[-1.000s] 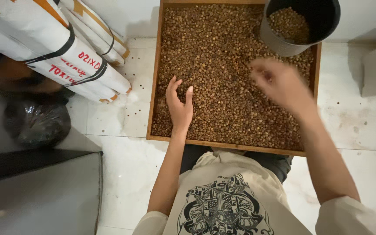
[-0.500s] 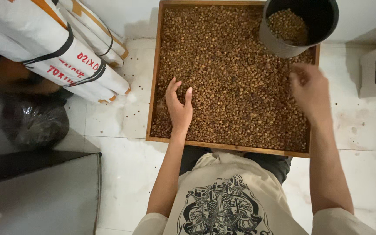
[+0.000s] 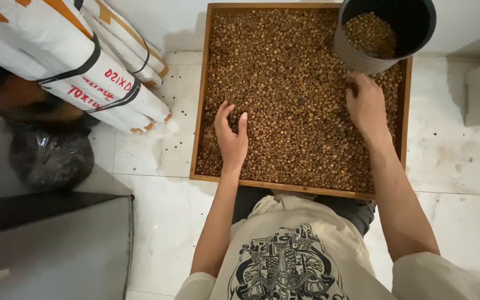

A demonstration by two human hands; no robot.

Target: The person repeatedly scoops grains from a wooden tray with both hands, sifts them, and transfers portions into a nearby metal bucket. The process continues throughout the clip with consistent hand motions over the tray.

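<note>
Wooden shallow rectangular tray (image 3: 200, 111) on white tiled floor (image 3: 156, 211), brimful of brown beans (image 3: 290, 100); black round bucket (image 3: 362, 55), part-filled with beans, over its far right corner; left hand (image 3: 231, 136) flat, fingers spread, near its front-left edge; right hand (image 3: 365, 105) loosely curled on beans beside bucket.

The one camera sits on my head, looking straight down past my chest, close over my wooden tray (image 3: 200, 111) on the tiled floor (image 3: 162, 211).
</note>
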